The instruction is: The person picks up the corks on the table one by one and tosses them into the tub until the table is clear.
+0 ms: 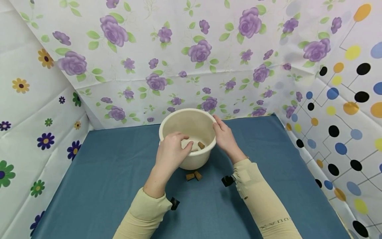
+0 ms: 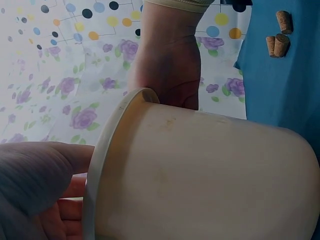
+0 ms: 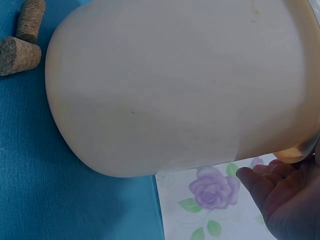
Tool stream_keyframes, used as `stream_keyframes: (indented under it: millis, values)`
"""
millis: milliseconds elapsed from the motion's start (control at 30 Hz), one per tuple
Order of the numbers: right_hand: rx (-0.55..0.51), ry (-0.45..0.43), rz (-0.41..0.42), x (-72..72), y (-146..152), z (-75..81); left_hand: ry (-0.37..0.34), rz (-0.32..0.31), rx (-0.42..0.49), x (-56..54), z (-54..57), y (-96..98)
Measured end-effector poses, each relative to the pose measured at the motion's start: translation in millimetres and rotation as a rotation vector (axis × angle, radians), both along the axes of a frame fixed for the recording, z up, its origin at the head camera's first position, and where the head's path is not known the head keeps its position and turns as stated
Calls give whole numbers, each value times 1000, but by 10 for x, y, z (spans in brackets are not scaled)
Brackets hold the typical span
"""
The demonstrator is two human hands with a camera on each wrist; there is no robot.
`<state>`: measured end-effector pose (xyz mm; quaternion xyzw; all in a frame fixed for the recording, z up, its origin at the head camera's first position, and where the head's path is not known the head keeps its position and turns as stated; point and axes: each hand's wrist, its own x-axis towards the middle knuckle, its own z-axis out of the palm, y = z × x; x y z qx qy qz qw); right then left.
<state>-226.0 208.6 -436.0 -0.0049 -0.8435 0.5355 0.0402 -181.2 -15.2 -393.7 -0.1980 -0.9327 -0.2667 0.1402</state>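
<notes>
A cream plastic bucket (image 1: 194, 161) stands on the blue cloth, its mouth tipped towards the head view. My left hand (image 1: 171, 151) reaches over the near left of the rim, fingers inside the mouth and thumb spread apart from them. Nothing shows between them. On the opposite side, my right hand (image 1: 226, 137) holds the rim, with its fingers (image 3: 260, 185) along the outside. Inside the bucket lies a cork stopper (image 1: 201, 145). More cork stoppers (image 1: 198, 175) lie close together on the cloth just in front of the bucket; they also appear in both wrist views.
A blue cloth (image 1: 125, 172) covers the table. Behind it hangs a sheet with purple roses (image 1: 200, 51). Flower-patterned and dotted sheets (image 1: 334, 131) form the left and right sides. Small black devices (image 1: 228, 181) jut from the sleeve cuffs.
</notes>
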Motion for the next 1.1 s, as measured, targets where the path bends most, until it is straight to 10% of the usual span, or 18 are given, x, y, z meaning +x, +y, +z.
stream_keyframes:
  millis: [1100]
  values:
    - [3,12,-6,-16,15,-22,164,-10,114,220,4,-132]
